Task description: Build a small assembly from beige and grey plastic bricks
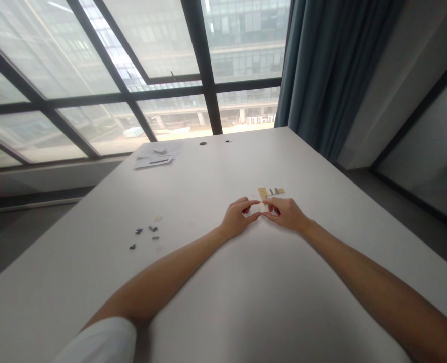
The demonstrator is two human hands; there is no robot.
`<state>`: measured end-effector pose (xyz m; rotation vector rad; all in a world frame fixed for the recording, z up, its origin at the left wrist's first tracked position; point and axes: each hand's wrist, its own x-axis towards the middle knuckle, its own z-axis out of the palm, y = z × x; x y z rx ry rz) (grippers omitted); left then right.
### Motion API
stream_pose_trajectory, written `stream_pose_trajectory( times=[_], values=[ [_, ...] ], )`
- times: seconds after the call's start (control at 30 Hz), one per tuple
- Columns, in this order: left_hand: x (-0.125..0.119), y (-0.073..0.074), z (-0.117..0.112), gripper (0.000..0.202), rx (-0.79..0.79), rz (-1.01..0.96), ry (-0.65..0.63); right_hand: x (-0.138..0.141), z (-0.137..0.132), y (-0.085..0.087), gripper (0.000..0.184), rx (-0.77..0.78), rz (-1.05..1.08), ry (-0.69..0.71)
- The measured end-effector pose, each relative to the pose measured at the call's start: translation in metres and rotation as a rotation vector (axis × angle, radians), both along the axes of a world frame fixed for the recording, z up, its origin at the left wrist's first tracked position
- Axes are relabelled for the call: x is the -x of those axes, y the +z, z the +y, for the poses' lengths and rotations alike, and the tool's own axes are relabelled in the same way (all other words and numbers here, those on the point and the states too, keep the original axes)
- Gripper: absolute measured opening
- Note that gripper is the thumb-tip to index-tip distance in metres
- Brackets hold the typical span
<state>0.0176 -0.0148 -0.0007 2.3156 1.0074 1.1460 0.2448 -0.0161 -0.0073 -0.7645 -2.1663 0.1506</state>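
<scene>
Both my hands meet at the middle of a white table (215, 282). My left hand (238, 218) pinches thumb and forefinger toward a small pale piece (263, 206) held between the two hands. My right hand (286, 213) pinches the same piece from the other side. Just beyond my fingers lies a small flat assembly of tan and dark toy bricks (270, 191) on the tabletop. What exactly the pale piece is I cannot make out.
Several small dark and tan loose pieces (145, 236) lie on the table to the left. Papers with a small bag (157, 155) sit at the far left edge, two dark discs (202, 143) near the window. A blue curtain (321, 75) hangs at the right.
</scene>
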Motion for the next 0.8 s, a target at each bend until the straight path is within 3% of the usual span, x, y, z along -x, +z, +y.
stream_pose_trajectory(
  times=[0.8],
  values=[
    [0.0017,-0.0041,0.0018,0.029,-0.03,0.008,-0.011,0.0015,-0.0006,0.0014,0.027,0.005,-0.002,-0.009]
  ],
)
